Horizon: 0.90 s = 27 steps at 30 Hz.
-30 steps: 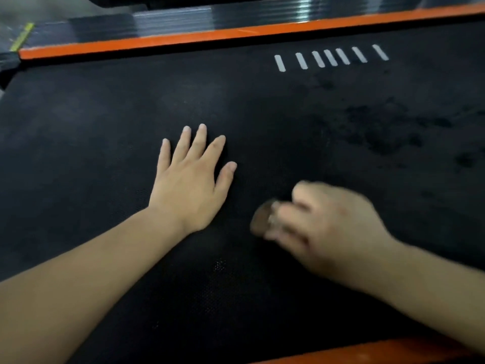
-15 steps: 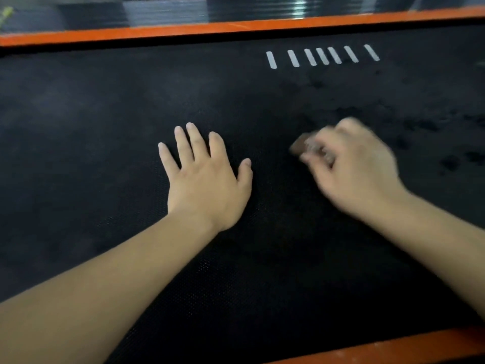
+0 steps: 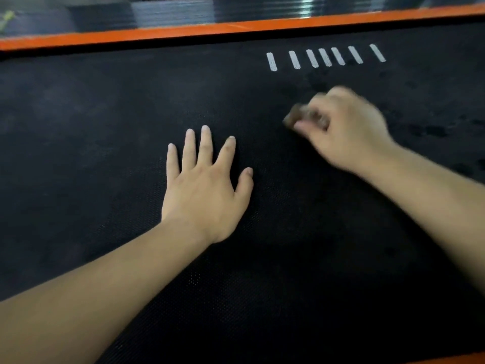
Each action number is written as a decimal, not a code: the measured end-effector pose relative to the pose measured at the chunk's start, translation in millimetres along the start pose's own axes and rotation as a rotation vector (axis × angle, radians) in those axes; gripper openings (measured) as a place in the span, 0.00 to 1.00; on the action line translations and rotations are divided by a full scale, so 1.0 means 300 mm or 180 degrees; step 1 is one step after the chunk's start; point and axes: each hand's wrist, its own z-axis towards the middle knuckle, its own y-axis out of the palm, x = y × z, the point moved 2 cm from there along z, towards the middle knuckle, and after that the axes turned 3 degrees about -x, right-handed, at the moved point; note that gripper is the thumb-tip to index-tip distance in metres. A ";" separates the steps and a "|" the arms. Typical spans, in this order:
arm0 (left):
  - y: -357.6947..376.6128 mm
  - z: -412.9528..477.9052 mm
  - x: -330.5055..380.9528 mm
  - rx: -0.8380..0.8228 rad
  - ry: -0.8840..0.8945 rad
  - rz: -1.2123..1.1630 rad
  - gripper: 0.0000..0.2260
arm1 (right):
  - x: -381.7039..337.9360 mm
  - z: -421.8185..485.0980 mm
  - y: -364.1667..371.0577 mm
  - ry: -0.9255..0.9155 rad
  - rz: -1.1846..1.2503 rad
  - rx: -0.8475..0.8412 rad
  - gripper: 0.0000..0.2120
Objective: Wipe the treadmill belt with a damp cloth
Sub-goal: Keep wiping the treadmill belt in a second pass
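Note:
The black textured treadmill belt (image 3: 105, 127) fills almost the whole view. My left hand (image 3: 207, 190) lies flat on it near the middle, palm down, fingers spread, holding nothing. To its right and farther away, my right hand (image 3: 346, 130) is blurred and closed on a small brownish wad of cloth (image 3: 294, 117) that pokes out past the fingers and presses on the belt. Most of the cloth is hidden inside the fist. Darker wet-looking patches (image 3: 430, 131) mark the belt to the right of that hand.
An orange side rail (image 3: 236, 27) runs along the far edge of the belt, with a dark ribbed footboard (image 3: 170, 11) beyond it. Several short white stripes (image 3: 325, 57) are printed on the belt near that rail. A second orange rail (image 3: 462, 359) shows at the bottom right corner.
My right hand has swept the cloth from close to me, beside the left hand, out toward the far rail, and holds there. The left hand stays planted on the belt.

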 end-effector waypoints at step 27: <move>-0.004 0.002 0.004 0.0011 -0.0002 -0.0082 0.32 | 0.005 0.375 0.089 0.0456 0.0356 0.0103 0.12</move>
